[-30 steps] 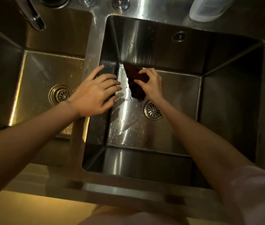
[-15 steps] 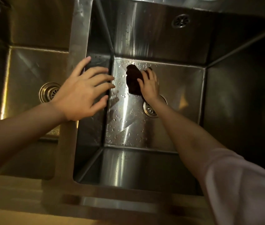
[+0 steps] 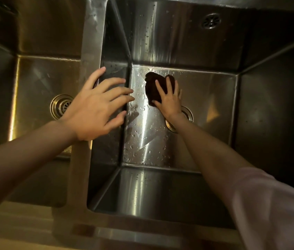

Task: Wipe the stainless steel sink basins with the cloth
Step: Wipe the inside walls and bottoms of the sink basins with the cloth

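Right hand [image 3: 169, 101] flat, pressing cloth [image 3: 151, 89] on basin floor [image 3: 205, 98]; left hand [image 3: 95, 109] released.

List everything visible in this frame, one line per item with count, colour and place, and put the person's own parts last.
right basin: 1, stainless steel, right of the divider, floor beaded with water drops
left basin: 1, stainless steel, left of the divider
divider: 1, stainless steel, strip between the two basins
cloth: 1, dark brown, on the right basin's floor near its far left corner
right drain: 1, metal, in the right basin's floor, partly hidden by the wrist
left drain: 1, metal, in the left basin's floor
overflow vent: 1, metal, on the right basin's far wall
counter edge: 1, light wood tone, near side
sleeve: 1, pale pink, lower right
left hand: 1, fingers spread, over the divider
right hand: 1, fingers flat, pressing the cloth
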The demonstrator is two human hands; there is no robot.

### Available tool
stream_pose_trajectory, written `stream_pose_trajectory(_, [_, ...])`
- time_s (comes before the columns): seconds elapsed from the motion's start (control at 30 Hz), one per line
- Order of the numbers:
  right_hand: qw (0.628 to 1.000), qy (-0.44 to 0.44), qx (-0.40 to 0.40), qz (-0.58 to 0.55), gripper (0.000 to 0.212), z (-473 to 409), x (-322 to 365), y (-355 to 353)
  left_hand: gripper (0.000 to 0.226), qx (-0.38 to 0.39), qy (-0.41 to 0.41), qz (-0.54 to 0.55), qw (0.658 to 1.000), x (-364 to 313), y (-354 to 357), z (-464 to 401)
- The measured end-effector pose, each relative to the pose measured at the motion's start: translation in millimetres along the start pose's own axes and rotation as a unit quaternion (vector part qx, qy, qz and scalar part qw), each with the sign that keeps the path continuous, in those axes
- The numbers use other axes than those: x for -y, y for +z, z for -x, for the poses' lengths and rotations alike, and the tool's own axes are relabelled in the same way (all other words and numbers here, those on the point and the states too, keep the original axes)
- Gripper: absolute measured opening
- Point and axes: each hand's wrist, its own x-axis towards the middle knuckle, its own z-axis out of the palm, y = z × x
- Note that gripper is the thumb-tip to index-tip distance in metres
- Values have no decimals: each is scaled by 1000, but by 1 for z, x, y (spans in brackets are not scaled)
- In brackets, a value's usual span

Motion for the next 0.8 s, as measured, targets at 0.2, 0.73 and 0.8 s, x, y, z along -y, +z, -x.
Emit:
stream_pose_trajectory(0.2, [997, -6, -9, 75, 86, -11, 3, -1, 45, 3, 1, 4, 1000, 0, 0, 0])
stream_pose_trajectory(0.73, [991, -85, -5, 101, 65, -3, -5, 12, 44, 15, -2, 1, 1000, 2, -1, 0])
stream_pose_trajectory(0.8, [992, -84, -10, 89, 61, -10, -6, 8, 43, 14, -1, 2, 1000, 2, -1, -1])
